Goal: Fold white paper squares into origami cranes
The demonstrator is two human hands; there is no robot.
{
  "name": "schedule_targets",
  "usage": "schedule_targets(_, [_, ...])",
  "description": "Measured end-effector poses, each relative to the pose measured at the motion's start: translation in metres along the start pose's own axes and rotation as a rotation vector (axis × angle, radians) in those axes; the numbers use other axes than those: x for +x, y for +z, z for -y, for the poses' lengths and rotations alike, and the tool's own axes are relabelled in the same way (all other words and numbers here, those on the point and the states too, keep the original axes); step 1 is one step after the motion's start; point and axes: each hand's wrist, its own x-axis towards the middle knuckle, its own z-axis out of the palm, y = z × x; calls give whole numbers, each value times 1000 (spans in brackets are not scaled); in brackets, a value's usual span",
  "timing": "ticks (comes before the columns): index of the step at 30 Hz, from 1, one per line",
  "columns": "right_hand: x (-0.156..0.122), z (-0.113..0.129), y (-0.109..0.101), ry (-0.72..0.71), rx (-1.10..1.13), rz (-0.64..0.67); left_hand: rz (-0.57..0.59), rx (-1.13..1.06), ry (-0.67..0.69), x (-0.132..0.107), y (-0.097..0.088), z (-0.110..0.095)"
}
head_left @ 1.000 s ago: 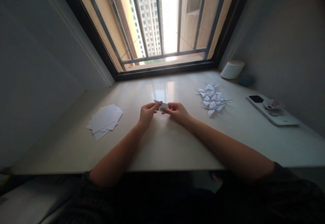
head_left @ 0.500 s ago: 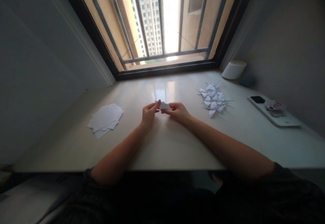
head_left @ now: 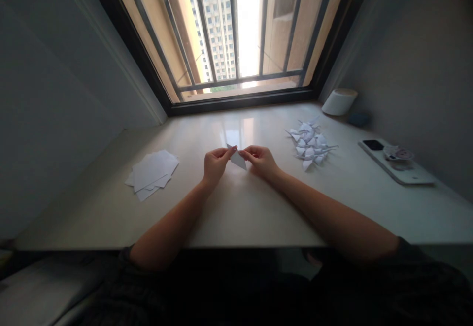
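Observation:
A small folded piece of white paper (head_left: 238, 160) is held up between my two hands, just above the table. Its lower corner points down toward me, and another tip sticks up at the upper left. My left hand (head_left: 216, 163) pinches it from the left with thumb and fingers. From the right, my right hand (head_left: 261, 159) grips its upper edge between thumb and forefinger. Fingertips cover part of the folds. Left of my hands lies a loose stack of white paper sheets (head_left: 153, 171). To the right is a pile of folded white paper pieces (head_left: 310, 144) with pointed tips.
The pale table (head_left: 236, 217) runs up to a barred window (head_left: 236, 35). At the right lies a white phone (head_left: 397, 163) with a round grip on its back. A white cup-like object (head_left: 340, 101) and a dark rounded item (head_left: 359, 118) stand by the right wall.
The folded paper has been turned, so a pointed corner now hangs down between my hands. My right hand has shifted its hold up to the paper's upper edge.

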Motion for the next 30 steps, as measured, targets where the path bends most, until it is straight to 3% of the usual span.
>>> schedule_targets(7, [-1,5,4,14,44,-13,-13,-55,-71,-2,1,-4])
schedule_targets(14, [-2,9,1,16,107,-128,141,-64,-145,-5,2,-1])
schedule_targets(23, [0,6,-1,-1,75,-98,-4,-93,-149,6,-6,-3])
schedule_targets(26, [0,8,0,-17,124,-131,80,-57,-118,7,-8,-3])
schedule_targets(30, [-3,10,-1,-86,32,-100,251,38,-85,6,-10,-3])
